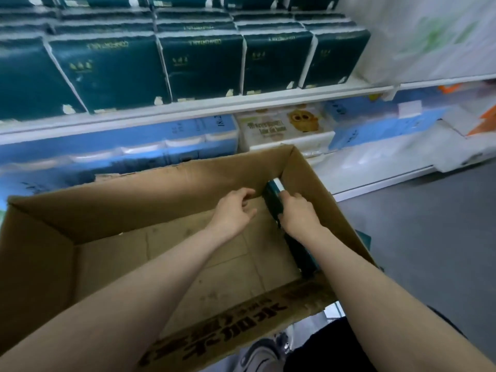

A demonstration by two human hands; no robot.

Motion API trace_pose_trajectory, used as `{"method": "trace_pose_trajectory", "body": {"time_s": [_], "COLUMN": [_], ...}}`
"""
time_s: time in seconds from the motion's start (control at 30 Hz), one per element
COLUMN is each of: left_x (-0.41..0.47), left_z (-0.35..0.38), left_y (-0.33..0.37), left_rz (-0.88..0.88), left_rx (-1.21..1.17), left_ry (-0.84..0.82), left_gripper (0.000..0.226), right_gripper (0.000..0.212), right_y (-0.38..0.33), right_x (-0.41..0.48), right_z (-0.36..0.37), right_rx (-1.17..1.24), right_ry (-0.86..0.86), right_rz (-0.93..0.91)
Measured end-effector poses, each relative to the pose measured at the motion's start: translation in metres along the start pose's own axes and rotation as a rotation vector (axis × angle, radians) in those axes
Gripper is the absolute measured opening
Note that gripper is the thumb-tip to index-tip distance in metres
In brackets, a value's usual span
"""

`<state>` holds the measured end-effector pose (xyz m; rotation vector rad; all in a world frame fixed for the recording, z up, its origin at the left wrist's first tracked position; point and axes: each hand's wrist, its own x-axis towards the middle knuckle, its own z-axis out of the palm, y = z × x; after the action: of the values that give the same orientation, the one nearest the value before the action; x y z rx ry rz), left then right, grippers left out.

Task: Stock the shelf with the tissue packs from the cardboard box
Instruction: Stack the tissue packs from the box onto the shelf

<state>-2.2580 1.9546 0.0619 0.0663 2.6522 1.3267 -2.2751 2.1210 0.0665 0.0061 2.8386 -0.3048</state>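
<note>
- Cardboard box: open-topped, standing in front of the shelf; its floor is bare apart from what stands along the right wall.
- Tissue pack: dark teal, upright on edge against the box's right inner wall, near the far right corner; a second dark pack stands behind it along the same wall.
- Right hand: lowered into the box, fingers curled over the top edge of the tissue pack and closed on it.
- Left hand: inside the box just beside the pack, fingers loosely bent and apart, holding nothing.
- Shelf: the upper tier carries rows of dark teal packs; the tier below carries light blue packs and a white pack with an owl print.
</note>
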Motion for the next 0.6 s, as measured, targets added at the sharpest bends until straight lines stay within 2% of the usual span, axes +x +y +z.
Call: {"method": "trace_pose_trajectory", "body": {"time_s": [0.2,0.3,0.43,0.6], "left_x": [0.012,0.013,0.011,0.004], "left_z": [0.011,0.01,0.0,-0.018], "left_y": [-0.014,-0.023,-0.034,-0.034], "left_rz": [-0.094,-0.121,-0.148,-0.198], "left_rx": [-0.014,-0.004,0.013,-0.085], "left_ry": [-0.017,-0.019,-0.026,-0.062], "left_gripper": [0.051,0.053,0.063,0.067], "right_gripper": [0.047,0.061,0.072,0.065], "right_y": [-0.008,-0.014,-0.025,-0.035], "right_x": [0.015,0.019,0.02,0.012], "right_z": [0.011,0.01,-0.005,-0.028], "right_rx": [-0.149,-0.126,0.101,0.464], "right_ry": [0.001,-0.026,-0.135,-0.285], "right_rz": [-0.033,0.001,0.071,0.141]}}
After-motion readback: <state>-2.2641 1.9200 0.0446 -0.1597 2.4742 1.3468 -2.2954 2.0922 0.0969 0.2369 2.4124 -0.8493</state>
